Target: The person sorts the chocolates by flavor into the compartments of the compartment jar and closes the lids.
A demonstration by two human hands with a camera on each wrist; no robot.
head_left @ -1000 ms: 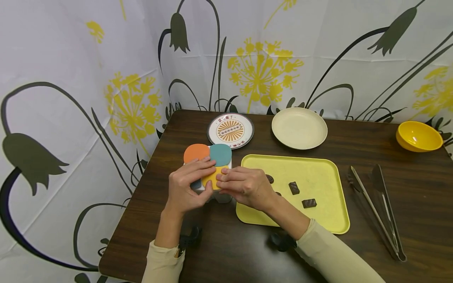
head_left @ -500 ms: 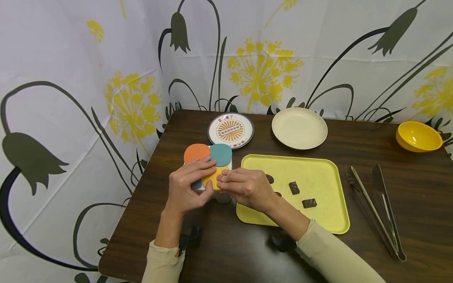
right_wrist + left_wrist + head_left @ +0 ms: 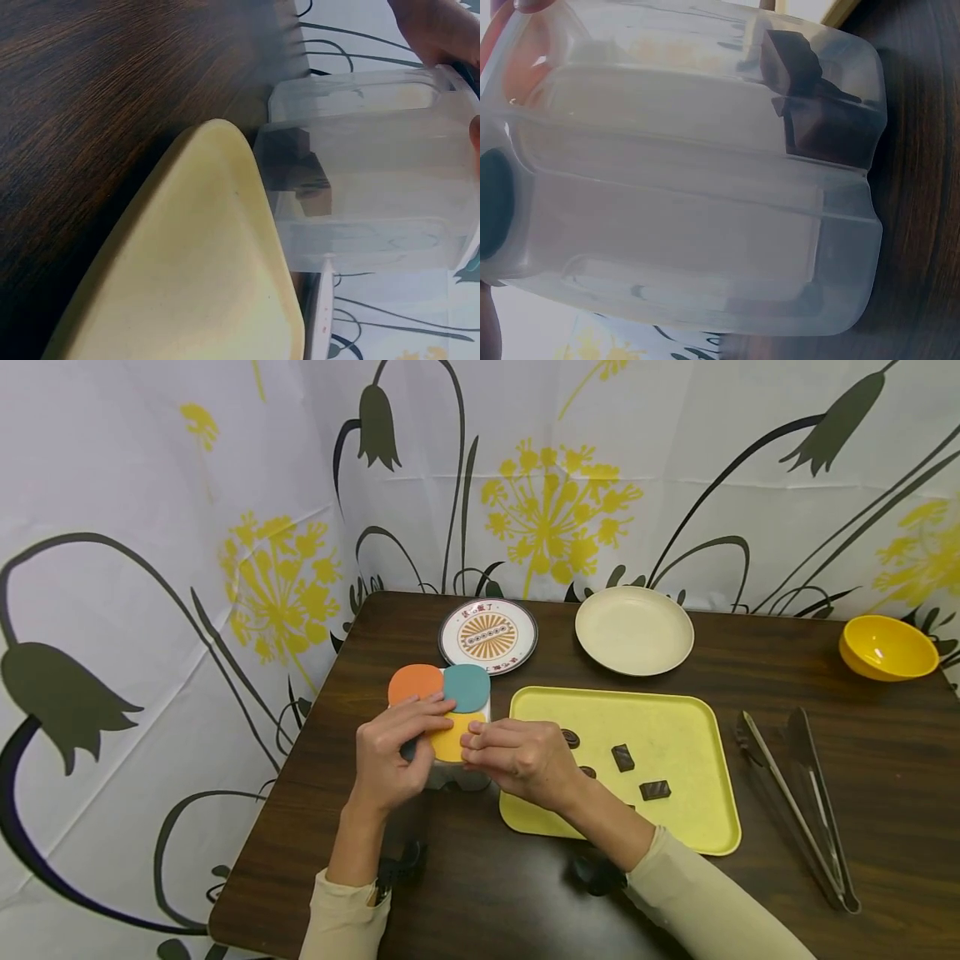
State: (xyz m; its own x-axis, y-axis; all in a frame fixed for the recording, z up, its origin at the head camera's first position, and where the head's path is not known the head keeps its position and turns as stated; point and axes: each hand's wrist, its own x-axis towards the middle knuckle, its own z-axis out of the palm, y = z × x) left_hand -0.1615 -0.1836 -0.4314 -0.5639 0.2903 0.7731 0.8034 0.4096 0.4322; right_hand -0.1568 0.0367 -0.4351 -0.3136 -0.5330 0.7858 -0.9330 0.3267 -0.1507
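A translucent storage box with several coloured lids stands on the table, left of the yellow tray. My left hand lies over its top, fingers stretched across the lids and thumb near the dark blue lid. With thumb and fingers, my right hand pinches the right edge of the yellow lid. The orange lid and teal lid lie flat behind. Through the box wall, dark chocolate pieces show at the bottom of one compartment in the left wrist view.
Chocolate pieces lie on the yellow tray, partly hidden by my right arm. Behind are a patterned plate and a cream plate. Metal tongs lie right of the tray, a yellow bowl at the far right.
My left thumb has drawn back leftward off the yellow lid, so more of that lid and the box front shows. My right hand keeps its pinch at the lid's edge.
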